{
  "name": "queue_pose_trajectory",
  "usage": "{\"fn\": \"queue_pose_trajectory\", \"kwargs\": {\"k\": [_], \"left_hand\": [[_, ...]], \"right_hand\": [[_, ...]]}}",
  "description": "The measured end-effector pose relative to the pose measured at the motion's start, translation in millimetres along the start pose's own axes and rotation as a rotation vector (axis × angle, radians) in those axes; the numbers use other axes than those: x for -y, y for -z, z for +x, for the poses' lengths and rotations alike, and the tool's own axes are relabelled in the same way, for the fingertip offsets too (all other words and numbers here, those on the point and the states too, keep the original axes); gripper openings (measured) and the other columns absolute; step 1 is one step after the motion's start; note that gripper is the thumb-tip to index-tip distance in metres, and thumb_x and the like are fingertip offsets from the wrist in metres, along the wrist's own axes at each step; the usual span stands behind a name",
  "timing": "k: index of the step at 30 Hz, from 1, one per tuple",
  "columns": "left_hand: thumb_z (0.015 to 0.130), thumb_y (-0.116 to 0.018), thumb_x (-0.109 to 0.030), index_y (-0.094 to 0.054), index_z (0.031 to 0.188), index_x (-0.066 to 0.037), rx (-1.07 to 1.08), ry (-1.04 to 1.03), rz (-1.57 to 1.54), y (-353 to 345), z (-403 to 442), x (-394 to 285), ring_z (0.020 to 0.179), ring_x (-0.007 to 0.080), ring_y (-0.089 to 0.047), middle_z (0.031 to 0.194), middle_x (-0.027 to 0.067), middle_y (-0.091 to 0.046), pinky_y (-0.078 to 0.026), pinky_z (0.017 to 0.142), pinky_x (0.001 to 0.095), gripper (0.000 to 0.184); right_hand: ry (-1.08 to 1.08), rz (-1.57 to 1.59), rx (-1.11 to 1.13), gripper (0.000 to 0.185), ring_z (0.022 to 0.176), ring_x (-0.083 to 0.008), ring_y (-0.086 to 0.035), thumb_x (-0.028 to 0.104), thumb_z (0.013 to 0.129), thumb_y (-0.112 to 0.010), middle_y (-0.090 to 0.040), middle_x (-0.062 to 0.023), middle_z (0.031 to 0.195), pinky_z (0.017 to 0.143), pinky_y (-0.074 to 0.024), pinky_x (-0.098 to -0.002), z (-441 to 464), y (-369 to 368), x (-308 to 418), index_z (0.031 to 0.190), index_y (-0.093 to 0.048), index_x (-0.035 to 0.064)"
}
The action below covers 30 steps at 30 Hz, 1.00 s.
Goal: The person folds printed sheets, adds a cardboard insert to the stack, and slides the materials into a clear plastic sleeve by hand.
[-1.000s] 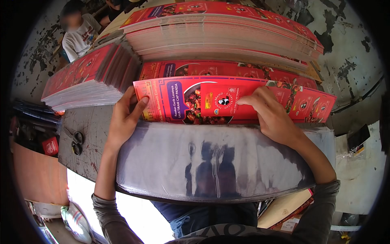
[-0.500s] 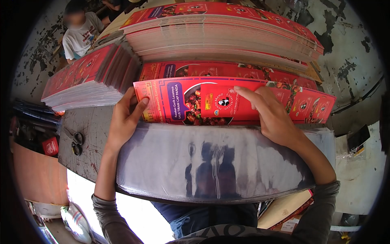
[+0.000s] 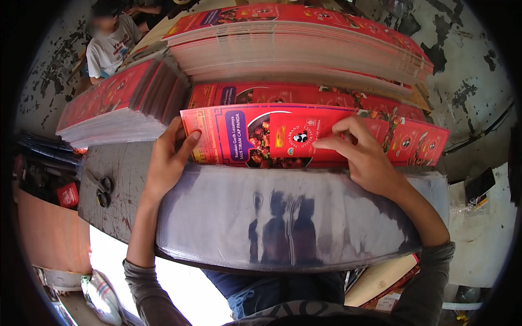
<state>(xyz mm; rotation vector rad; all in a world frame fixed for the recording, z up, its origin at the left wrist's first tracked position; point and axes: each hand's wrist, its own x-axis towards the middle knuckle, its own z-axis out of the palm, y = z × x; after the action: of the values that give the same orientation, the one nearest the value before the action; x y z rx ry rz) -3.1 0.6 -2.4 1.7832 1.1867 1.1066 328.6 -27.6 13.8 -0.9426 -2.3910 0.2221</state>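
A long red printed cardboard strip (image 3: 217,136) with food pictures and a panda logo leans up in front of me. My left hand (image 3: 173,155) grips its left end, thumb on the printed face and fingers behind the edge. In front of the strip's middle is my right hand (image 3: 361,152), thumb and bent index finger apart near the panda logo. Whether its fingertips touch the face I cannot tell. Below both hands lies a stack of clear plastic sleeves (image 3: 228,217), shiny with reflections.
Behind the strip rises a tall stack of red printed strips (image 3: 293,49); a second stack (image 3: 109,103) stands to the left. Black scissors (image 3: 102,190) lie on the worn table (image 3: 130,163). A person (image 3: 111,43) sits at the far left.
My right index finger has bent back from the panda logo, and the thumb now shows stretched to the left. My left hand keeps its hold on the strip's end.
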Motion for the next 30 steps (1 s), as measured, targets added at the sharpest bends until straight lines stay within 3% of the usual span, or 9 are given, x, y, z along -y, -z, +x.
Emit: {"fn": "queue_pose_trajectory", "kwargs": {"k": [4,7,14,19,27,30], "left_hand": [[0.090,-0.050,-0.008,-0.049,0.106,0.005,0.012,0.023,0.027,1.6,-0.5,-2.1,0.085,0.0060,-0.053,0.090,0.0082,-0.063,-0.042,0.076,0.0215,0.021],[0.090,-0.050,-0.008,-0.050,0.106,0.005,0.006,0.002,0.006,0.4,-0.4,-1.4,0.085,0.0060,-0.053,0.091,0.0080,-0.063,-0.042,0.076,0.0211,0.021],[0.090,-0.050,-0.007,-0.050,0.106,0.005,-0.007,-0.045,-0.049,-2.4,0.5,1.1,0.084,0.0054,-0.053,0.092,0.0069,-0.062,-0.042,0.075,0.0200,0.020],[0.090,-0.050,-0.008,-0.050,0.106,0.005,-0.006,0.031,0.006,4.2,-0.6,7.2,0.086,0.0063,-0.053,0.092,0.0071,-0.062,-0.042,0.077,0.0211,0.021],[0.091,-0.051,-0.015,-0.046,0.117,0.005,0.013,0.035,-0.050,2.2,-0.9,3.3,0.094,0.0096,-0.052,0.101,0.0087,-0.059,-0.039,0.084,0.0231,0.033],[0.091,-0.048,-0.009,-0.048,0.110,0.006,0.014,0.033,-0.024,3.5,-0.9,3.4,0.093,0.0081,-0.052,0.100,0.0085,-0.060,-0.040,0.083,0.0221,0.024]], "right_hand": [[0.039,-0.050,0.029,0.038,0.081,-0.0224,-0.044,-0.014,0.055,-0.055,-0.043,-0.0070,0.086,0.069,-0.0376,-0.0336,0.7,1.1,0.2,0.086,-0.062,0.0066],[0.015,-0.037,0.035,0.035,0.080,-0.0225,-0.044,-0.013,0.055,-0.055,-0.042,-0.0061,0.084,0.069,-0.0369,-0.0333,0.9,1.3,1.1,0.083,-0.061,0.0068],[0.011,-0.028,0.034,0.034,0.080,-0.0223,-0.044,-0.014,0.056,-0.054,-0.041,-0.0062,0.083,0.069,-0.0374,-0.0337,0.5,1.2,1.4,0.083,-0.061,0.0060],[0.009,-0.011,-0.012,0.036,0.081,-0.0227,-0.044,-0.015,0.056,-0.056,-0.041,-0.0070,0.084,0.070,-0.0396,-0.0340,-0.3,0.0,0.2,0.085,-0.060,0.0060],[-0.011,0.063,0.022,0.039,0.086,-0.0232,-0.047,-0.014,0.056,-0.058,-0.041,-0.0080,0.088,0.073,-0.0416,-0.0343,-5.0,-3.8,-4.8,0.089,-0.059,0.0063],[0.034,0.076,0.015,0.037,0.085,-0.0231,-0.047,-0.013,0.055,-0.058,-0.041,-0.0079,0.089,0.073,-0.0413,-0.0346,-4.2,-4.2,-6.4,0.087,-0.059,0.0063]]}}
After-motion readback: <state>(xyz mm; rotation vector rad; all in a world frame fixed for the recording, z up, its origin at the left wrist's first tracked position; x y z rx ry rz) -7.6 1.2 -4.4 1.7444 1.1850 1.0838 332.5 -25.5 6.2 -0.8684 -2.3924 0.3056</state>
